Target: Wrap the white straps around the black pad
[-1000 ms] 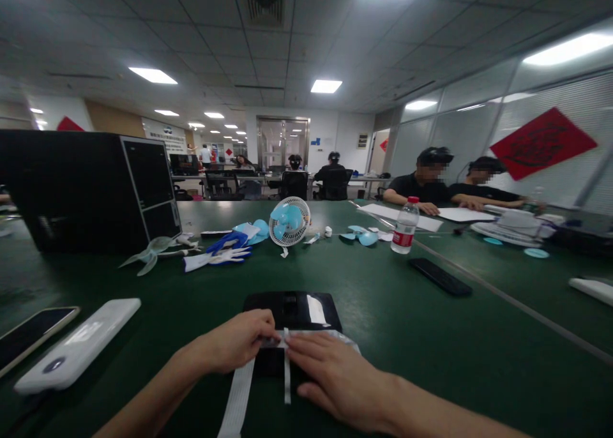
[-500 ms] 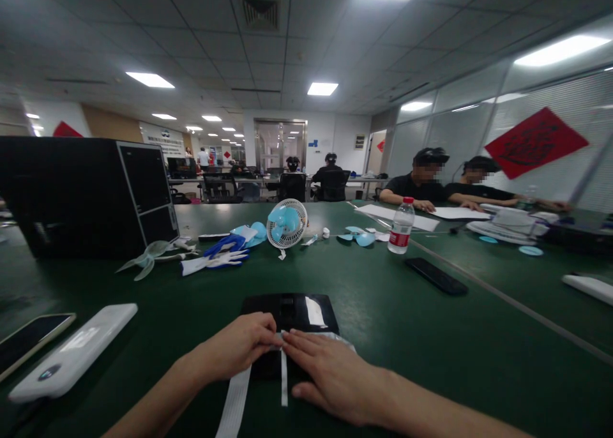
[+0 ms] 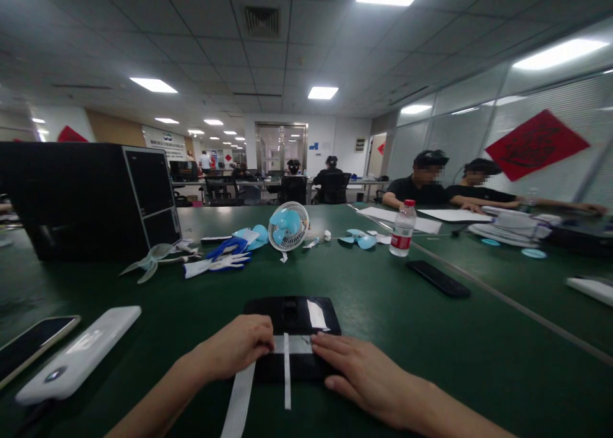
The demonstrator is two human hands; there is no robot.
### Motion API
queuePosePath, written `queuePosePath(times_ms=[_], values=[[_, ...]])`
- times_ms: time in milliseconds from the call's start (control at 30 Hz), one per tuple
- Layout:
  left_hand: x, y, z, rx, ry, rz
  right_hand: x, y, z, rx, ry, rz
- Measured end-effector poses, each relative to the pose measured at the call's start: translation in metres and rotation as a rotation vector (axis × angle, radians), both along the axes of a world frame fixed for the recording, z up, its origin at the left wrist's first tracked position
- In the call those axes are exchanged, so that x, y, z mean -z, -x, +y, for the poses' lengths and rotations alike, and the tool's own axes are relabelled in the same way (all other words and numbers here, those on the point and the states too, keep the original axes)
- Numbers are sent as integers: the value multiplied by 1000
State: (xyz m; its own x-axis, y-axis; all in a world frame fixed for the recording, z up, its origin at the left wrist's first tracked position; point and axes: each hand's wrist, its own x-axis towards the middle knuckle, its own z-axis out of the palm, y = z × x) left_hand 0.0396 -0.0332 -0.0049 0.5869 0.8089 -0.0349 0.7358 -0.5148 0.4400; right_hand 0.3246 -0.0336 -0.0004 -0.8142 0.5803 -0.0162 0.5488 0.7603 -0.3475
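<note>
A flat black case (image 3: 268,304) with a white label (image 3: 317,315) lies on the green table in front of me. A pale flat band (image 3: 299,343) runs across its middle. Over this band a narrow white strip (image 3: 287,380) lies crosswise, reaching past the case's near edge. My left hand (image 3: 242,343) is closed at the band's left end, its fingertips pinched together. From beneath it a wide, ribbed white strap (image 3: 241,396) trails toward me. My right hand (image 3: 361,374) rests with fingers stretched out, fingertips on the band's right part and the palm over the case's right side.
A white power bank (image 3: 79,355) and a phone (image 3: 36,342) lie at left, before a black computer tower (image 3: 76,202). Farther back are blue-white gloves (image 3: 218,259), a small fan (image 3: 288,227), a water bottle (image 3: 403,228) and a black phone (image 3: 438,278). Two people sit at right.
My right hand has slid to the right along the band, uncovering its middle and the narrow strip. My left hand stays closed at the left end.
</note>
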Motion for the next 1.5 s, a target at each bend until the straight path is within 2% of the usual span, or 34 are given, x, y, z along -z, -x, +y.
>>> queuePosePath(times_ms=[300,467,667,1100,1333,1500], values=[[-7,4,-1,-106,104,-10,6,-20,0,92,-15,43],[-5,5,-1,-126,137,-38,13,-28,1,142,-52,54],[-6,6,-1,-130,131,-23,21,-28,3,135,-90,72],[-4,9,1,-184,93,42,17,-27,0,156,-62,84],[-2,12,1,-206,110,15,11,-27,-2,166,-10,100],[4,16,7,-197,120,-16,10,-28,7,219,-12,159]])
